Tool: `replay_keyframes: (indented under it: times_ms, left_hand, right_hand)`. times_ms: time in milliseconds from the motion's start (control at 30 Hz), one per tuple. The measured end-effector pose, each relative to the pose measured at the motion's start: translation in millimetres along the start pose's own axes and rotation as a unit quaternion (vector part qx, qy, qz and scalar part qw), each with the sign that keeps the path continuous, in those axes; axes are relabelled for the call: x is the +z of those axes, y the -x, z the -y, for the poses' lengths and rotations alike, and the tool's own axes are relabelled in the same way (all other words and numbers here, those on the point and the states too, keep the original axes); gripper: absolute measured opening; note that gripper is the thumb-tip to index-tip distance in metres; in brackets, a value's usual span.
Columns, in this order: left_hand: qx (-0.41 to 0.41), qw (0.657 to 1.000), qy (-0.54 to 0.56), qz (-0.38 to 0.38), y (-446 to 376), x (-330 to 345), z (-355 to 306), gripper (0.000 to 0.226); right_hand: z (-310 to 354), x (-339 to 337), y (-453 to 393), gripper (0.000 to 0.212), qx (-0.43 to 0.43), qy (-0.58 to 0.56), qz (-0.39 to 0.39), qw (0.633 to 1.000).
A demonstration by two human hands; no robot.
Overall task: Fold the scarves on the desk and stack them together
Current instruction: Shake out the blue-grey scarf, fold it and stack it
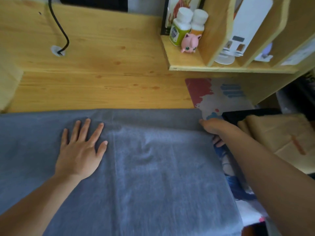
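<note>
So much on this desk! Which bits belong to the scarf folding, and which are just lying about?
Part of the job:
grey scarf
left hand, pressing flat on it
right hand, gripping its right edge

Just lying about:
two pill bottles
pink toy figure
black cable
printed mat
brown paper bag

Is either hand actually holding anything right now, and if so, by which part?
The right hand grips the grey scarf at its right edge, near the far corner. The left hand holds nothing; it presses flat on the scarf.
</note>
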State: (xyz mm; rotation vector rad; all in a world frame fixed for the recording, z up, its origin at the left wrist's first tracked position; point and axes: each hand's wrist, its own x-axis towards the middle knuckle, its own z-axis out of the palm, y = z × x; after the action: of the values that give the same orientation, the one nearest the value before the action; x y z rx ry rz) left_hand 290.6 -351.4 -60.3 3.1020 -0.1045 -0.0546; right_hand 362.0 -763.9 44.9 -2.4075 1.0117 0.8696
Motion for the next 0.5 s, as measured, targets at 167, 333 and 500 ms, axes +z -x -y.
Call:
replay_keyframes:
  times_ms: [167,333,500]
  left_hand:
    - [-0.002,1.0,-0.001,0.004,1.0,-1.1,0.2,0.069]
    - [0.002,1.0,0.0,0.01,0.1,-3.5,-0.3,0.07]
    - [0.0,1.0,0.0,0.017,0.7,-3.5,0.0,0.071]
  right_hand:
    - [-22.2,0.5,-2.1,0.066,0.001,-0.111,-0.003,0.994]
    - [-31.1,6.6,-7.7,0.05,-0.041,-0.231,-0.034,0.972]
    - [-32.4,6.0,-0.6,0.058,-0.007,-0.192,0.032,0.981]
